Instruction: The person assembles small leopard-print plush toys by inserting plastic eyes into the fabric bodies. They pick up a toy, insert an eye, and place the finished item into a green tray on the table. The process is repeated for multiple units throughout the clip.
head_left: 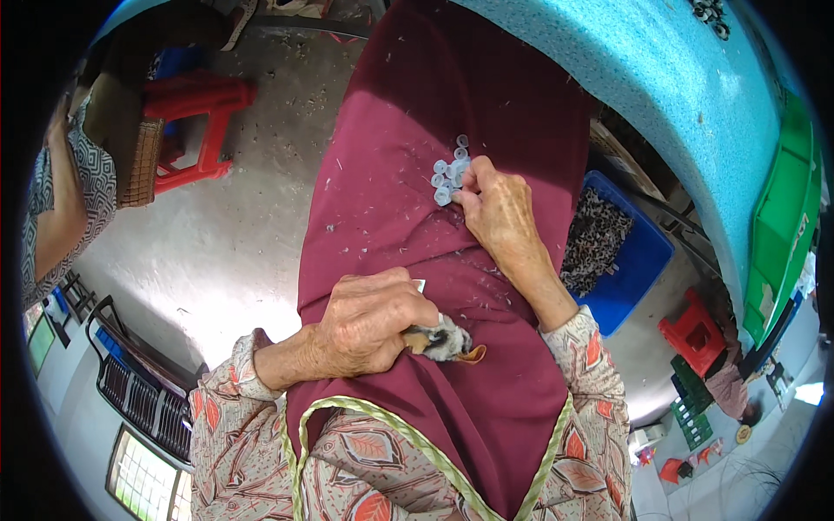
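Across my lap lies a maroon apron (373, 200), with a small cluster of translucent plastic caps (441, 181) on it. At the right side of this cluster my right hand (502, 208) is closed in a pinch, thumb and forefinger on a cap; the fingertips partly hide it. Nearer my body, my left hand (373, 319) wraps round a small fluffy black, white and tan bundle (443, 339) with an orange tip. Part of that bundle is hidden inside the fist, and I cannot make out its exact kind. A small pale piece (420, 285) shows just above the left knuckles.
A speckled turquoise table (660, 78) curves along the far right, with a green tray (782, 226) on it. Beneath stands a blue bin (638, 269) with dark and pale scraps. A red stool (208, 130) and another person's arm (61, 191) are at the left.
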`<move>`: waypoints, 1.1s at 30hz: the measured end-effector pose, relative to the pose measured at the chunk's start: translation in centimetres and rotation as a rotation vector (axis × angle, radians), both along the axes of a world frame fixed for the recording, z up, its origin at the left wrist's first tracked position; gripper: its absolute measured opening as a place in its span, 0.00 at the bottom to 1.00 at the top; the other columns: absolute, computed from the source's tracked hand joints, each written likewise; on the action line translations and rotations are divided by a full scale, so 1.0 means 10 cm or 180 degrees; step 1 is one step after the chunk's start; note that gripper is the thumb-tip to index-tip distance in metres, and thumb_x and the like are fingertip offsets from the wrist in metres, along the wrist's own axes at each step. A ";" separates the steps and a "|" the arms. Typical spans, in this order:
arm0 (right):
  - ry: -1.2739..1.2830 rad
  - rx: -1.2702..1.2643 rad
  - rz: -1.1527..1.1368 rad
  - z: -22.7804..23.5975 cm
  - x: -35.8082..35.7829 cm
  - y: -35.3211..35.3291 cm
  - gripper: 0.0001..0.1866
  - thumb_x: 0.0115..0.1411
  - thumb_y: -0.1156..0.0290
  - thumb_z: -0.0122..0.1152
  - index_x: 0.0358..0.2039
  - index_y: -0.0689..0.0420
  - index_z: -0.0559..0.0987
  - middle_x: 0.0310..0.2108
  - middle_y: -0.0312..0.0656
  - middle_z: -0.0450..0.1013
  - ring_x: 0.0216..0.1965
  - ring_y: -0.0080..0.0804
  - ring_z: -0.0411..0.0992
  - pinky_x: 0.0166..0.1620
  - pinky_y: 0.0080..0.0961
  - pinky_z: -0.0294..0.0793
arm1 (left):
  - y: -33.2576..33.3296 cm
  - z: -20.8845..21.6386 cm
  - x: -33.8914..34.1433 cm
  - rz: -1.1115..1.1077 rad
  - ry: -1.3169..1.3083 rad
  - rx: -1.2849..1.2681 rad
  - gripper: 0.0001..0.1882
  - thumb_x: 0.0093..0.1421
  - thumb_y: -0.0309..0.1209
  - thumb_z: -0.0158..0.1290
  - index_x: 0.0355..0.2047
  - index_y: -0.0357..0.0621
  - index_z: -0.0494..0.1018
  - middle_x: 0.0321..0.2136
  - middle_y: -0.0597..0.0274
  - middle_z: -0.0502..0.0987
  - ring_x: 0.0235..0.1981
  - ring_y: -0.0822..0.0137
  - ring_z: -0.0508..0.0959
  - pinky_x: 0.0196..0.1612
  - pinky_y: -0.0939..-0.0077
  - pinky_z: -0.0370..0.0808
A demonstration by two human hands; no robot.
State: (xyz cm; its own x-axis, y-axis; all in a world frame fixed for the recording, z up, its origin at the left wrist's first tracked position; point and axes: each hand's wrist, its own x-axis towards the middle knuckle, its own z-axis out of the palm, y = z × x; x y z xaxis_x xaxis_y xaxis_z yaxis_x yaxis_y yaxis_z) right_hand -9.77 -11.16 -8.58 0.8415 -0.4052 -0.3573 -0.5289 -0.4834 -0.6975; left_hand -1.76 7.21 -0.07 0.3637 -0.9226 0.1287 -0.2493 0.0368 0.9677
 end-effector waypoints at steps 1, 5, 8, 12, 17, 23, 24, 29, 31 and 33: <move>-0.0016 -0.0073 0.0043 -0.02 0.01 0.00 0.09 0.50 0.77 0.61 0.30 0.61 0.71 0.25 0.51 0.75 0.29 0.53 0.75 0.34 0.45 0.74 | 0.00 0.00 0.00 0.0034 -0.0052 -0.0053 0.13 0.38 0.17 0.59 0.27 0.39 0.73 0.19 0.62 0.72 0.21 0.63 0.74 0.23 0.71 0.73; 0.0011 -0.0185 0.0209 -0.06 0.02 0.00 0.09 0.49 0.78 0.60 0.31 0.60 0.71 0.26 0.50 0.75 0.30 0.53 0.75 0.35 0.46 0.73 | 0.04 -0.01 0.04 0.0079 -0.0072 -0.0288 0.13 0.38 0.17 0.60 0.26 0.39 0.72 0.21 0.60 0.74 0.23 0.61 0.76 0.27 0.71 0.78; -0.0103 -0.0280 0.0089 -0.07 -0.01 0.00 0.11 0.47 0.78 0.64 0.30 0.59 0.72 0.26 0.48 0.76 0.30 0.49 0.76 0.32 0.38 0.74 | 0.06 0.04 0.06 0.0020 -0.0288 -0.0278 0.13 0.37 0.17 0.60 0.26 0.40 0.72 0.21 0.59 0.73 0.24 0.60 0.76 0.28 0.70 0.78; -0.0259 -0.0303 0.0147 -0.14 -0.03 0.03 0.10 0.48 0.78 0.62 0.30 0.59 0.72 0.25 0.46 0.76 0.29 0.49 0.75 0.32 0.39 0.73 | 0.04 0.05 0.10 -0.0102 -0.0462 -0.0323 0.16 0.36 0.20 0.61 0.29 0.42 0.74 0.23 0.61 0.73 0.24 0.62 0.76 0.25 0.73 0.76; -0.0718 0.0201 -0.0180 0.35 -0.02 0.07 0.08 0.49 0.82 0.59 0.31 0.61 0.77 0.24 0.42 0.75 0.25 0.33 0.74 0.29 0.26 0.71 | 0.05 0.07 0.10 -0.0086 -0.0741 -0.0246 0.16 0.36 0.22 0.62 0.30 0.45 0.76 0.23 0.65 0.73 0.24 0.66 0.75 0.23 0.76 0.75; -0.0911 0.1926 0.0117 0.84 -0.19 0.28 0.09 0.50 0.84 0.59 0.32 0.61 0.80 0.27 0.38 0.74 0.25 0.18 0.70 0.27 0.16 0.67 | 0.03 0.09 0.11 -0.0102 -0.0811 -0.0180 0.15 0.36 0.24 0.63 0.28 0.47 0.77 0.23 0.66 0.73 0.24 0.67 0.75 0.23 0.77 0.74; -0.0776 0.2010 0.0052 0.89 -0.21 0.30 0.09 0.50 0.84 0.59 0.32 0.60 0.80 0.27 0.38 0.74 0.23 0.17 0.69 0.26 0.16 0.66 | 0.03 0.09 0.11 -0.0097 -0.0802 -0.0160 0.14 0.36 0.24 0.63 0.28 0.47 0.77 0.23 0.66 0.73 0.24 0.67 0.75 0.24 0.77 0.74; -0.0012 0.2767 -0.0245 1.02 -0.25 0.24 0.06 0.53 0.82 0.58 0.33 0.63 0.78 0.25 0.38 0.75 0.24 0.16 0.70 0.26 0.17 0.68 | 0.06 0.09 0.10 -0.0029 -0.0777 -0.0140 0.14 0.36 0.24 0.64 0.28 0.44 0.78 0.23 0.64 0.75 0.24 0.65 0.75 0.24 0.75 0.75; 0.0185 0.3174 -0.0375 1.00 -0.29 0.22 0.06 0.55 0.81 0.57 0.34 0.64 0.78 0.26 0.38 0.76 0.26 0.17 0.71 0.28 0.17 0.70 | 0.07 0.08 0.10 -0.0012 -0.0745 -0.0126 0.14 0.37 0.25 0.64 0.28 0.42 0.78 0.23 0.63 0.75 0.24 0.65 0.75 0.25 0.75 0.75; -0.0121 0.3409 -0.0438 0.92 -0.36 0.25 0.06 0.57 0.81 0.57 0.35 0.64 0.78 0.27 0.37 0.76 0.28 0.15 0.71 0.30 0.15 0.72 | 0.07 0.09 0.09 0.0035 -0.0765 -0.0106 0.14 0.38 0.26 0.64 0.29 0.41 0.78 0.23 0.61 0.75 0.24 0.64 0.75 0.25 0.74 0.75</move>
